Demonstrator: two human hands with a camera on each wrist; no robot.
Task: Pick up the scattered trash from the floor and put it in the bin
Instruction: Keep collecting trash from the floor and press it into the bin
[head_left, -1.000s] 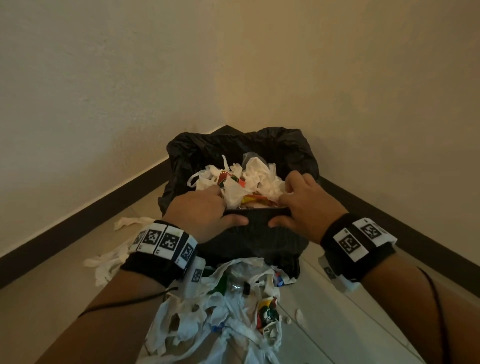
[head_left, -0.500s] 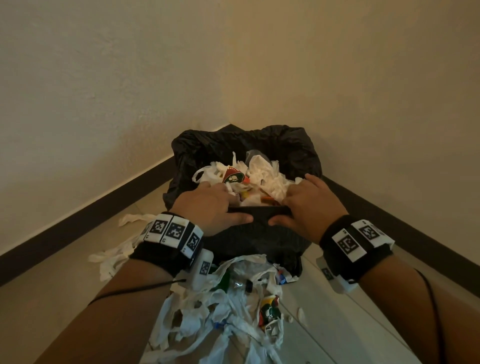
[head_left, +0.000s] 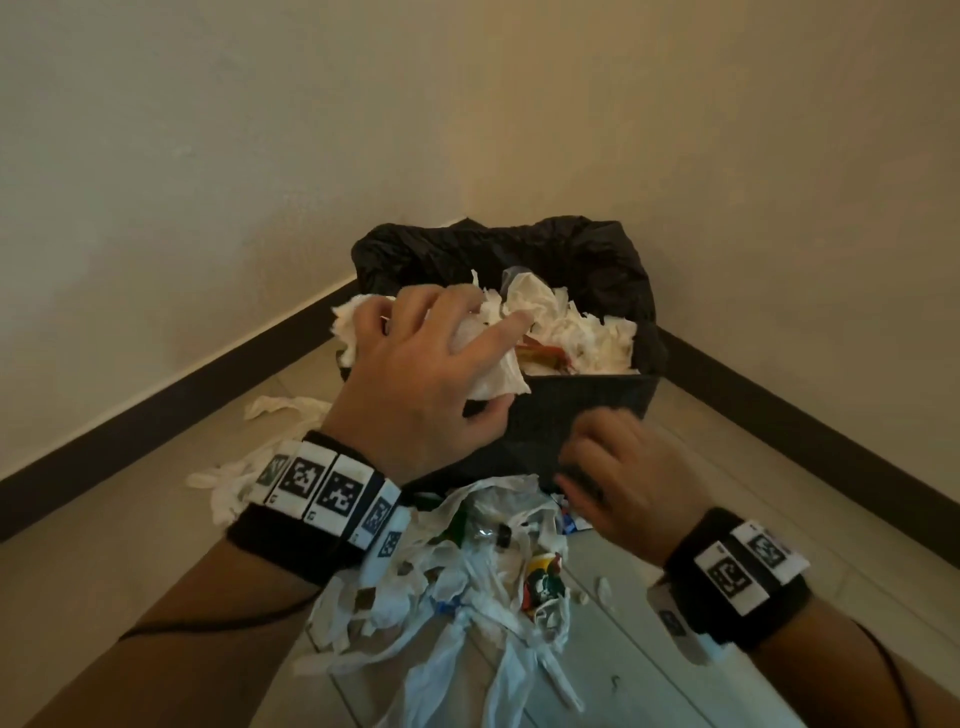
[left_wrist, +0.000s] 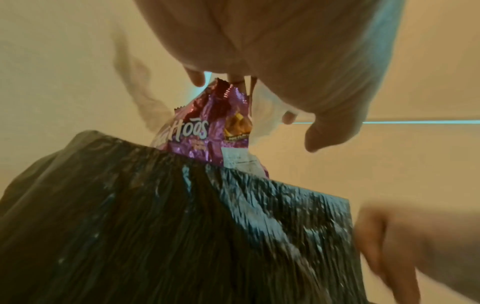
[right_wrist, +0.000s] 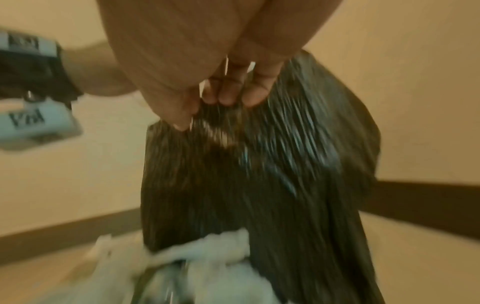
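Observation:
A bin with a black liner (head_left: 597, 395) stands in the room's corner, heaped with white tissue (head_left: 587, 338). My left hand (head_left: 483, 364) is over the bin's left side, fingers spread and curled over a wad of tissue (head_left: 493, 382), thumb near the front rim. In the left wrist view that hand (left_wrist: 257, 109) hangs above a purple snack wrapper (left_wrist: 205, 133) sticking out of the liner (left_wrist: 182, 226). My right hand (head_left: 592, 447) is lower, against the bin's front wall. It is blurred, with its fingers (right_wrist: 233, 92) curled and pinching the liner (right_wrist: 259, 185).
A pile of torn white plastic, tissue and colourful wrappers (head_left: 467, 582) lies on the floor in front of the bin. More white scraps (head_left: 234, 478) lie to the left. Two walls with dark baseboards (head_left: 156, 415) close in behind the bin.
My left hand rose from the bin's front rim and moved up and left onto the tissue heap. The right hand dropped from the rim to the bin's front wall.

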